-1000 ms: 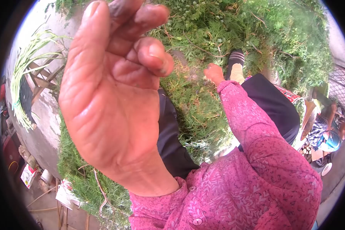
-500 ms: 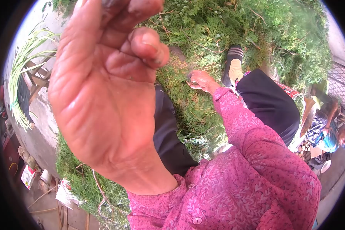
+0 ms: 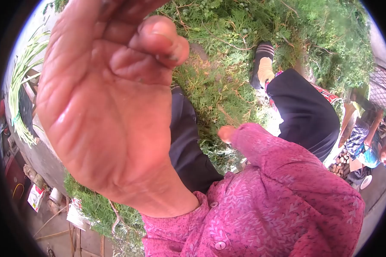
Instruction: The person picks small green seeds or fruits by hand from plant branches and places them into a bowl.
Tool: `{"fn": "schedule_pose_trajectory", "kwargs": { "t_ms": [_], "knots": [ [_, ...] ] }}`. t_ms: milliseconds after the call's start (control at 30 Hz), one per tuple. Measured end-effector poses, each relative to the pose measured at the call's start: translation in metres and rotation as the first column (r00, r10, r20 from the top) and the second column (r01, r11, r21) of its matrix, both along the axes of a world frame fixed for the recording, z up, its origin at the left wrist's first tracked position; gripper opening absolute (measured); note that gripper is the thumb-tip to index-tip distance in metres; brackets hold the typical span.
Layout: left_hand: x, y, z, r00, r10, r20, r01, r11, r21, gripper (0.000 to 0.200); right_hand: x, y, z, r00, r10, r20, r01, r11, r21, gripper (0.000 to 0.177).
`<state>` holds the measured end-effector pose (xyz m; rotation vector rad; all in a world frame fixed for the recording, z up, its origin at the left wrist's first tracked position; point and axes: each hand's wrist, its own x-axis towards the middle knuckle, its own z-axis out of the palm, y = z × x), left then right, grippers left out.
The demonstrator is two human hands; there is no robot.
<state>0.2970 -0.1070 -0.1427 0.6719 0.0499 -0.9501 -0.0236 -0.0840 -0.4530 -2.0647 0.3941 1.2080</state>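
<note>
My left hand (image 3: 103, 98) is raised close to the camera with its palm facing me. Its fingers are curled in, and their tips run out of the top of the frame; nothing shows in the palm. My right hand (image 3: 225, 133) is drawn back near my chest, and only a small part pokes out of the pink patterned sleeve (image 3: 278, 171), so its grip is hidden. Below both hands lies a thick pile of green conifer cuttings (image 3: 218, 81). My legs in dark trousers (image 3: 304, 111) rest on the cuttings.
My foot in a striped sock (image 3: 263, 64) sits among the cuttings. At left are a pale wall (image 3: 43, 158), long green leaves (image 3: 19, 85) and a wooden frame. A person in blue (image 3: 371, 152) is at the right edge, beside a wire fence (image 3: 384, 83).
My right hand has pulled back from the cuttings toward my body. My left hand has come closer to the camera and risen, so its fingertips now leave the frame.
</note>
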Motion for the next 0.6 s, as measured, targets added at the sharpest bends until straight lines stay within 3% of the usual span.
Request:
{"fn": "schedule_pose_trajectory", "kwargs": {
  "t_ms": [233, 333, 400, 600],
  "knots": [
    [-0.002, 0.004, 0.001, 1.0, 0.024, -0.001, -0.024, 1.0, 0.005, 0.031, -0.024, -0.014, 0.002, 0.98, 0.157, -0.125, -0.151, 0.987, 0.057, 0.021],
    [-0.004, 0.009, 0.0, 1.0, 0.005, 0.013, -0.005, 1.0, -0.007, 0.032, 0.023, -0.003, 0.002, 0.987, 0.069, -0.145, -0.057, 0.995, 0.083, 0.022],
    [-0.004, 0.016, -0.003, 0.998, -0.031, 0.047, 0.033, 0.999, -0.04, 0.035, 0.041, 0.005, -0.001, 0.982, -0.186, -0.026, 0.186, 0.983, -0.005, 0.021],
    [-0.007, 0.033, -0.008, 0.992, -0.057, 0.109, 0.065, 0.995, -0.074, 0.039, 0.05, 0.016, -0.025, 0.992, -0.095, 0.086, 0.098, 0.995, -0.035, 0.02]
  ]
}}
